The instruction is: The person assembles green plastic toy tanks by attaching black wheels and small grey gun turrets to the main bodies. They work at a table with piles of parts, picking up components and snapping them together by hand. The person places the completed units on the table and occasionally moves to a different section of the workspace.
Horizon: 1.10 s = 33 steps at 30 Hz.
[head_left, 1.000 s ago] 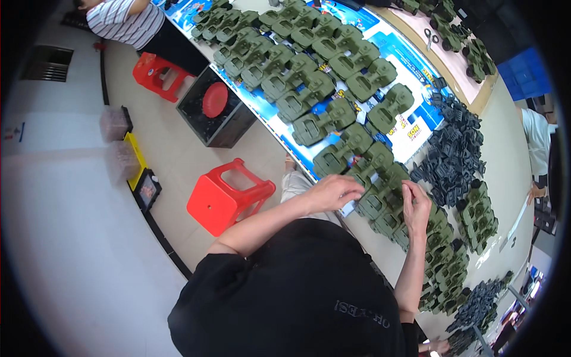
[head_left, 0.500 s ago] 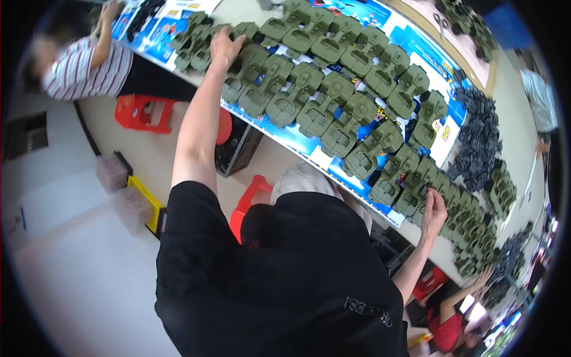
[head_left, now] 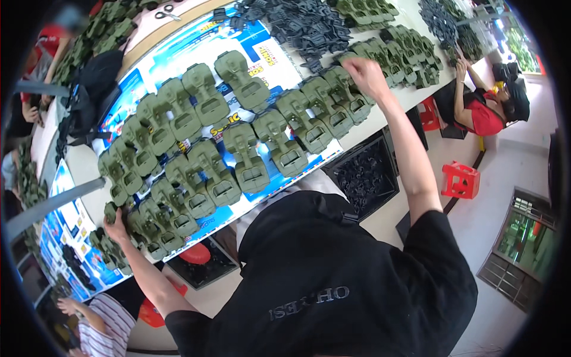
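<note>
Olive-green moulded plastic parts (head_left: pixel 247 157), each with a boxy, hollow end, lie in two slanting rows along the table. At the left end of the rows, my left hand (head_left: pixel 116 228) is closed around a small-looking green plastic part (head_left: pixel 111 211), mostly hidden by the fingers. My right arm reaches far to the right. There my right hand (head_left: pixel 367 77) hovers at the end of the near row with curled fingers, close to a green part (head_left: pixel 345 89); what its fingers hold, if anything, is hidden.
A heap of dark grey plastic parts (head_left: pixel 303 27) lies beyond the rows, with scissors (head_left: pixel 168 12) at the far edge. Black crates (head_left: pixel 366 172) stand under the table, a red stool (head_left: pixel 461 181) to the right. A co-worker in red (head_left: pixel 485 116) sits at the right; others work at left.
My view has swung toward the right along the table. My left hand, spread over parts before, now closes on one. My right hand's fingers are more curled.
</note>
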Available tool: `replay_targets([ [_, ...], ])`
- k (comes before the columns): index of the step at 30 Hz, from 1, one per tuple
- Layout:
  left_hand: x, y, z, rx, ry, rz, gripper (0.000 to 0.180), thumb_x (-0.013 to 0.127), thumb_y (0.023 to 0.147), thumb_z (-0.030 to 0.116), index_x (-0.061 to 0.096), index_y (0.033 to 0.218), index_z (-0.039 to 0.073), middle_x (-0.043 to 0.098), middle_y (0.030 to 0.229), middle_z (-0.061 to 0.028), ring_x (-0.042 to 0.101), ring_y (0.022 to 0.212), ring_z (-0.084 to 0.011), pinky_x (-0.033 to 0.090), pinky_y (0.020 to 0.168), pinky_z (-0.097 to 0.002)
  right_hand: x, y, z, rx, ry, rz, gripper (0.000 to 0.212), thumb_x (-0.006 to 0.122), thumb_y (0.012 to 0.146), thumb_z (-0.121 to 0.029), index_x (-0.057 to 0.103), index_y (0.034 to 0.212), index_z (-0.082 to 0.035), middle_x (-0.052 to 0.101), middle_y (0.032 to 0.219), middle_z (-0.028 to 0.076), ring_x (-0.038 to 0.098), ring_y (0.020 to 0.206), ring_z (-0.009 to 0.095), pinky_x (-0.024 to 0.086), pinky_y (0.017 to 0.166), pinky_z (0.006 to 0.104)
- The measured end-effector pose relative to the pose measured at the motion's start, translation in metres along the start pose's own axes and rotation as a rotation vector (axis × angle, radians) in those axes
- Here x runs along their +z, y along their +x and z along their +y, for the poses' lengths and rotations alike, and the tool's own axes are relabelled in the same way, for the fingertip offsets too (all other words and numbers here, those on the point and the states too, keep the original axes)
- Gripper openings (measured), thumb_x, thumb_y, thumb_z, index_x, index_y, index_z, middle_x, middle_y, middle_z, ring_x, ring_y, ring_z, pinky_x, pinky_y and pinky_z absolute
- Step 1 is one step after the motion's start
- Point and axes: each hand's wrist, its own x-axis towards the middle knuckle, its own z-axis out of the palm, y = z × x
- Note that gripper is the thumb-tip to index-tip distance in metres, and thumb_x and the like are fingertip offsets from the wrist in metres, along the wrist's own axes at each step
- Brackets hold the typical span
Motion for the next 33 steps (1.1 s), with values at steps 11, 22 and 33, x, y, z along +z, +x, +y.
replay_targets([
  [11, -0.119, -0.061, 0.096, -0.004, -0.370, 0.510, 0.074, 0.082, 0.068, 0.030, 0.047, 0.123, -0.005, 0.056, 0.115, -0.0165, 0.055, 0.097, -0.0226, 0.046, 0.088, -0.0337, 0.090, 0.140, 0.058, 0.604, -0.007, 0.029, 0.050, 0.068, 0.071, -0.052, 0.069, 0.097, -0.010, 0.068, 0.098, 0.011, 0.063, 0.095, 0.024, 0.047, 0.085, 0.0350],
  [22, -0.200, -0.190, 0.246, -0.052, -1.138, -0.310, 0.067, 0.063, 0.084, 0.037, 0.038, 0.133, 0.000, 0.056, 0.118, -0.0147, 0.058, 0.102, -0.0226, 0.048, 0.087, -0.0337, 0.065, 0.114, 0.053, 0.481, 1.066, 0.236, 0.026, 0.053, 0.090, -0.019, 0.048, 0.105, 0.001, 0.063, 0.075, 0.013, 0.064, 0.065, 0.023, 0.048, 0.049, 0.0323],
  [33, -0.056, -0.340, 0.463, 0.357, -0.782, -1.474, 0.101, 0.086, 0.057, 0.021, 0.030, 0.137, -0.003, 0.052, 0.122, -0.0097, 0.052, 0.110, -0.0180, 0.039, 0.097, -0.0309, 0.030, -0.091, -0.028, 0.635, 1.895, -0.077, 0.025, 0.045, 0.096, -0.028, 0.049, 0.108, -0.006, 0.062, 0.091, 0.009, 0.060, 0.063, 0.014, 0.046, 0.050, 0.0225],
])
